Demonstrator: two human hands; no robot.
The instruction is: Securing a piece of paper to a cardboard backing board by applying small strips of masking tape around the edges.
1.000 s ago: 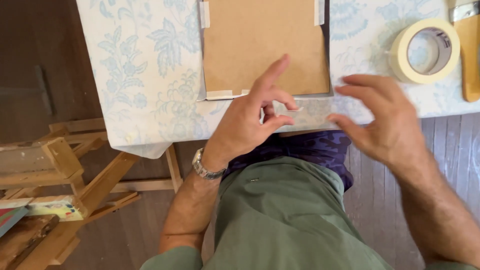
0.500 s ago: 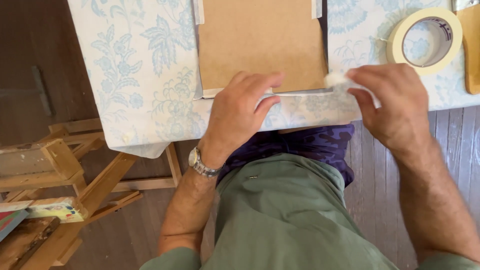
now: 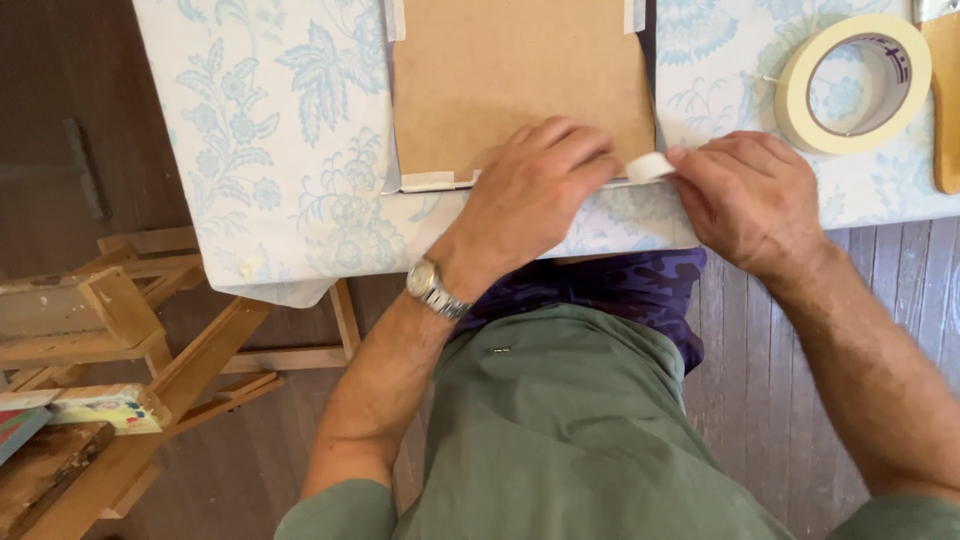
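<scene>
My left hand (image 3: 535,190) lies flat on the stiff brown board (image 3: 520,85), at 12 o'clock from me; my right hand (image 3: 745,195) pinches limp, sticky masking tape (image 3: 650,167) at its 5 o'clock corner.

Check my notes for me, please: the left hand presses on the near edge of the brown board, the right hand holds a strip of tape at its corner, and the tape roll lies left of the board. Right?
Not quite. In the head view the tape roll lies to the right of the brown board, not left. The rest stands: the left hand presses on the board's near edge and the right hand holds the strip of tape at its corner.
</scene>
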